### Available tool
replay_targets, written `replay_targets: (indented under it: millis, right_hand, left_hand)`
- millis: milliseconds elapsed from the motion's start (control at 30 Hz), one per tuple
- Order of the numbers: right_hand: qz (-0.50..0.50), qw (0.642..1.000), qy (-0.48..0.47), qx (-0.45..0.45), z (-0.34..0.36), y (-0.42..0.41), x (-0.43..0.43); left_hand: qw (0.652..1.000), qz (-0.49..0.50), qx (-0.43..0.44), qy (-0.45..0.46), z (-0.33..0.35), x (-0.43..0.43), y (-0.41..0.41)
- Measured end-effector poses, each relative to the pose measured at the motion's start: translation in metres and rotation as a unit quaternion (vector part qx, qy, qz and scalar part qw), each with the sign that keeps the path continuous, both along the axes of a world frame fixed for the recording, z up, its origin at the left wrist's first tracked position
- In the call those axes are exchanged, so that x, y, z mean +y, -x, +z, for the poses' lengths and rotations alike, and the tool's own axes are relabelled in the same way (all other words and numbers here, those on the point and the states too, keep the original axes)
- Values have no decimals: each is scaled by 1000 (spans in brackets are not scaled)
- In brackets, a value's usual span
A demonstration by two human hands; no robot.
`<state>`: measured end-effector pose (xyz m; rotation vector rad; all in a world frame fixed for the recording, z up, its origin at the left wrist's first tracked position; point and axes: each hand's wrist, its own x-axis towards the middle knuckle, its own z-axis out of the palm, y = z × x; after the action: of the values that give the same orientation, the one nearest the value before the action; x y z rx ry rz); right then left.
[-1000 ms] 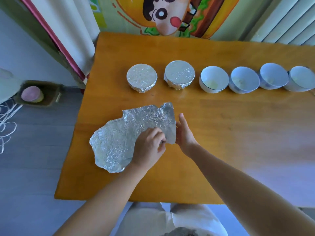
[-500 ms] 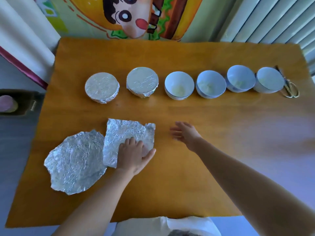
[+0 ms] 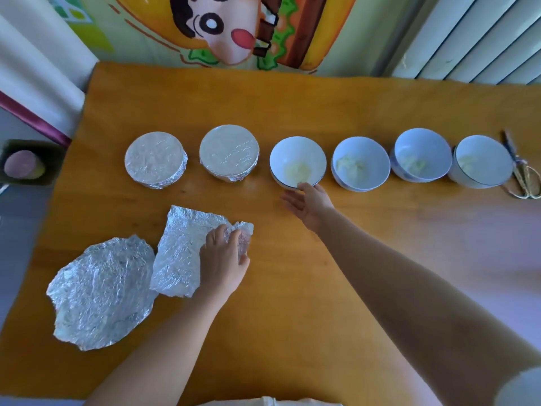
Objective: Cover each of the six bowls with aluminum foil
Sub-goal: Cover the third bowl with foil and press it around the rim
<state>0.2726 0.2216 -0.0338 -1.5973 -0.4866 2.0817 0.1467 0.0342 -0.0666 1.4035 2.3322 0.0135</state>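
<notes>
- From the head view: six bowls lined up along the far part of the table (image 3: 292, 98), likely so as to do them one by one, left to right.
- Already covered: first bowl (image 3: 155, 159) and second bowl (image 3: 229, 152), at the left end, shiny foil pulled flat and tucked down round the rims.
- Not yet covered: third bowl (image 3: 298, 161), fourth bowl (image 3: 360, 163), fifth bowl (image 3: 421, 153) and sixth bowl (image 3: 480, 161), each with a bit of pale food at the bottom.
- Stretched out to the third bowl: right hand (image 3: 310, 203), fingers straight and spread, holding nothing, one fingertip just touching the near rim. Probably to pull it closer or keep it steady.
- Gripping the small foil sheet (image 3: 181, 250) with the left hand (image 3: 224, 259), fingers bent round its crumpled right corner. Most likely to lift it onto the third bowl.
- Lying flat at the near left: big foil sheet (image 3: 102, 291), untouched, right beside the small one. Touching or tucked under it, hard to tell. Probably saved for a later bowl.
- Out of the way at the far right, by the sixth bowl: scissors (image 3: 524, 174), maybe for cutting more foil.
</notes>
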Motion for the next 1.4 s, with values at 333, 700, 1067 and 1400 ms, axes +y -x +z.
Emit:
replay_targets:
  millis: [333,700,1067,1400]
  right_hand:
    - [127,987,-19,-96,4,-31,-29]
    - [180,972,-38,-147,2,-71,-108]
    - [131,981,-29,-140,3,-74,-197]
    - [199,961,-60,-181,-8,-39,-272]
  left_hand:
    - [999,-10,8,37,7,8,-12]
    - [998,-25,-40,44,11,-58,-21]
    - [996,27,45,71,8,-135,25]
    - [970,236,-50,-5,14,-155,53]
